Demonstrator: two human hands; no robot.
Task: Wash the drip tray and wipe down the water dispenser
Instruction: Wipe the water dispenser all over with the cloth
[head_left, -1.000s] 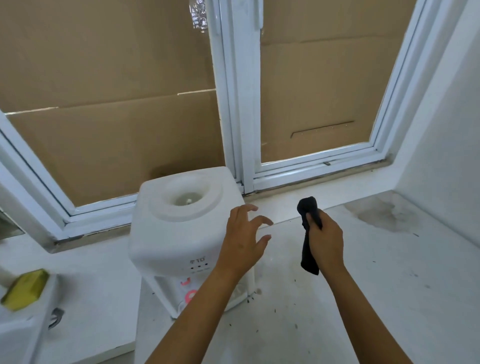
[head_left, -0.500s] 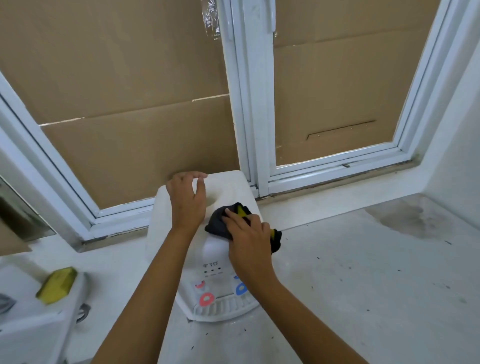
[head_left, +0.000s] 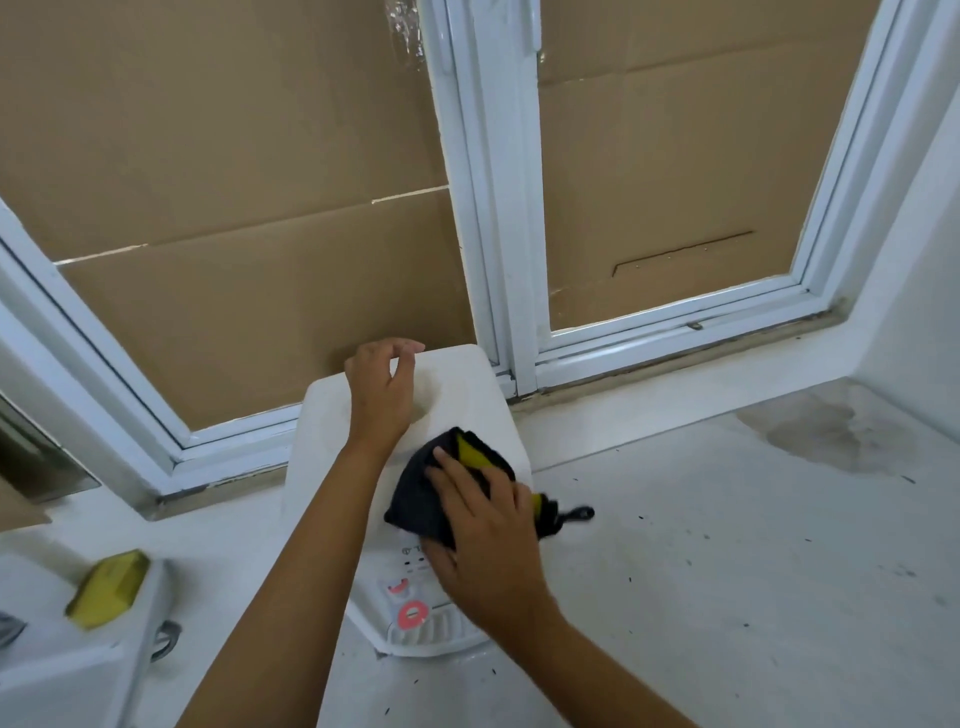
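Left hand (head_left: 382, 402) curls over the water dispenser (head_left: 467, 395) top at twelve o'clock, likely bracing it — right hand (head_left: 480, 530), fingers flat, presses the black cloth (head_left: 415, 499) at four o'clock onto its front edge.

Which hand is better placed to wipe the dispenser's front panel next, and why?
The right hand: it already presses the black cloth on the water dispenser just above the front panel. The left hand holds no cloth and rests on the top.
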